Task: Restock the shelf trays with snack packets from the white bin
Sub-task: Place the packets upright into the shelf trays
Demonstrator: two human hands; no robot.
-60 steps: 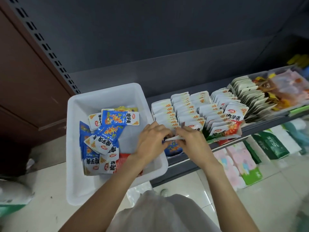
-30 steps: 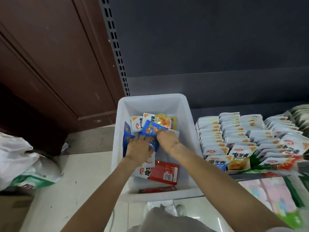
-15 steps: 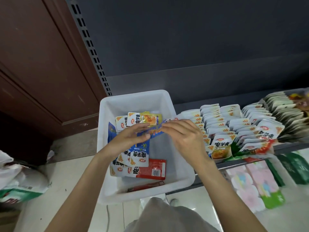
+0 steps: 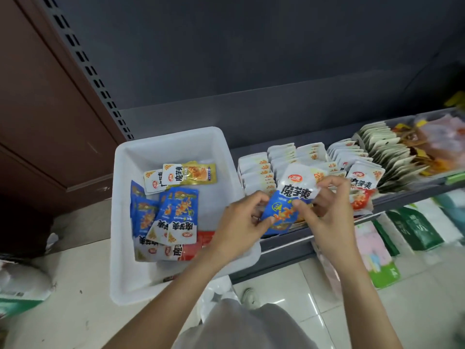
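both hands, left hand (image 4: pixel 241 222) and right hand (image 4: pixel 327 210), pinch one blue-and-white packet (image 4: pixel 289 202) in their fingers, above the shelf tray (image 4: pixel 289 157) beside the white bin (image 4: pixel 176 144).

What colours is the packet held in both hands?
The packet is white on top with black lettering, blue below with orange food art; seen in the head view.

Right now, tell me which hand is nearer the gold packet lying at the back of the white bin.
Left. The left hand is at the bin's right wall, forward and right of the gold packet; the right hand is farther right, over the shelf trays.
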